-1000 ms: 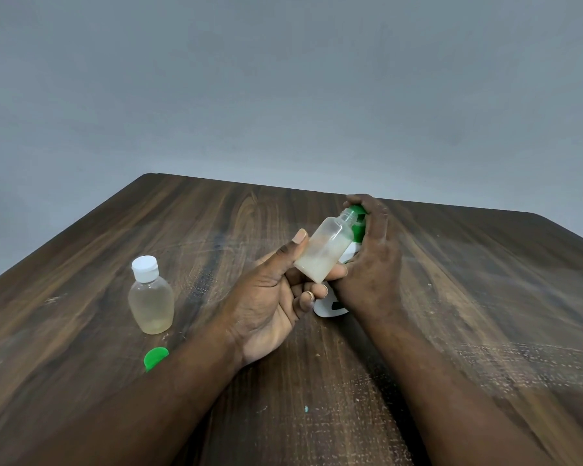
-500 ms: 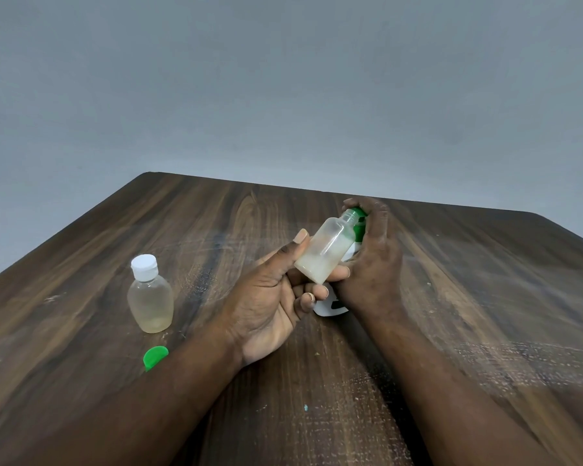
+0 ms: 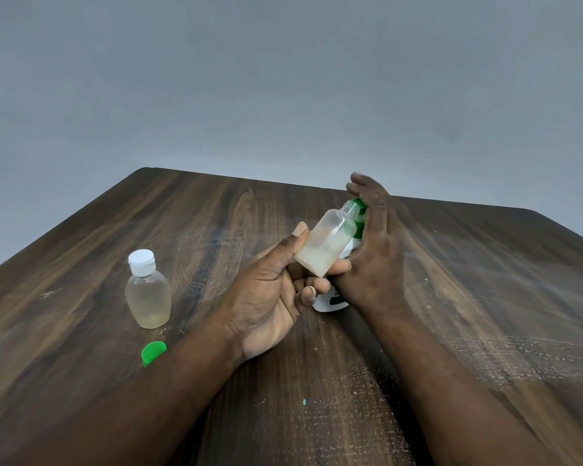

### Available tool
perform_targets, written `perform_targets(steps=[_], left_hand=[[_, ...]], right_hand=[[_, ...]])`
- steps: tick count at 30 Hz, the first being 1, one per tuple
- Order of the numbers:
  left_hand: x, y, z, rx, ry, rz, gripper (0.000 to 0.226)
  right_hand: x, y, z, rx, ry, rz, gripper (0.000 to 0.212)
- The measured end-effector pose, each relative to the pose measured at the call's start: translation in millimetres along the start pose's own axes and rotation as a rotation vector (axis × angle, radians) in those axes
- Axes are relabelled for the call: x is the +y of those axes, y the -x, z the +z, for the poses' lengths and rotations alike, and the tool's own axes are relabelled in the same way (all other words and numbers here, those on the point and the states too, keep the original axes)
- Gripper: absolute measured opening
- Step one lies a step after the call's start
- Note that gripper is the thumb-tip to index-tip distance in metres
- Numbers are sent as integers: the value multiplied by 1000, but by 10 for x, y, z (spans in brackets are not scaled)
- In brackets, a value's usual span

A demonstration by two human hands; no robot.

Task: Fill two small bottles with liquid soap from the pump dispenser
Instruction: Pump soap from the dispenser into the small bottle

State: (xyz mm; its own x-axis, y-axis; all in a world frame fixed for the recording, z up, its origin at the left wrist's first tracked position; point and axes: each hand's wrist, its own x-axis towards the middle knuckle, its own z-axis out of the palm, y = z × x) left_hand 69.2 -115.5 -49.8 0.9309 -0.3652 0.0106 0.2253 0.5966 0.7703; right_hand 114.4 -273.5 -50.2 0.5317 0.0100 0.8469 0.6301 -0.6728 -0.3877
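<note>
My left hand [image 3: 276, 297] grips a small uncapped clear bottle [image 3: 327, 243], tilted with its mouth up against the green pump head [image 3: 360, 216] of the white dispenser [image 3: 327, 302]. Pale soap sits in the bottle's lower part. My right hand [image 3: 376, 250] is on the pump head, its fingers straightened and lifted above the top; the hand hides most of the dispenser. A second small bottle [image 3: 148, 294] with a white cap stands upright to the left, holding pale liquid. A loose green cap [image 3: 153, 352] lies on the table in front of it, by my left forearm.
Everything is on a dark wooden table [image 3: 485, 297] whose far edge meets a plain grey wall. The table's right half and near middle carry only scuff marks and small specks.
My right hand's fingers, earlier curled over the pump head, have straightened and risen. The bottle in my left hand stays at the nozzle. The capped bottle and green cap have not moved.
</note>
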Motion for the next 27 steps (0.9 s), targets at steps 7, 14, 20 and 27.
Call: perform_targets(steps=[7, 14, 20, 27], left_hand=[[-11, -7, 13, -1, -2, 4, 58], [-13, -6, 4, -10, 3, -3, 58], [-19, -7, -9, -17, -10, -6, 59], [-16, -14, 3, 0, -9, -10, 62]], right_hand=[[48, 13, 10, -15, 3, 39, 75], [66, 25, 49, -2, -14, 54, 66], [73, 32, 58, -27, -14, 73, 66], [79, 38, 66, -28, -31, 66, 76]])
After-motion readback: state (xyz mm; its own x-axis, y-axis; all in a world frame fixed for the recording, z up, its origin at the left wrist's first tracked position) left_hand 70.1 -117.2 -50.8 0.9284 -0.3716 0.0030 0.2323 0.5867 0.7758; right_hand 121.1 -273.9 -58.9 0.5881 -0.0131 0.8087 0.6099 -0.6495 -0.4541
